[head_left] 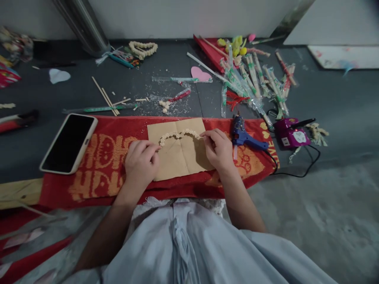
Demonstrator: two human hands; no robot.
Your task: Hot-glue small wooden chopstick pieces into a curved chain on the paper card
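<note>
A cream, bumpy strip of short stick pieces (pixel 186 133), curved like the top of a heart, lies on a creased sheet of brown paper (pixel 174 163). My right hand (pixel 219 149) is closed, thumb and forefinger pinched at the strip's right end. At the left end, my left hand (pixel 142 161) has its fingers curled together over the paper's edge; whatever its fingertips pinch is too small to make out. Under the paper is a red towel (pixel 103 189) with orange patterns. A blue glue gun (pixel 247 138) rests on the towel, right of my right hand.
A phone (pixel 69 144) lies at the left. Behind the towel are loose sticks (pixel 103 94), crumbs and a pink paper heart (pixel 200 74). Wrapped chopsticks (pixel 251 75) pile up at back right. A cream heart frame (pixel 143 49) lies farther back. A purple box (pixel 291 133) with a cord sits right.
</note>
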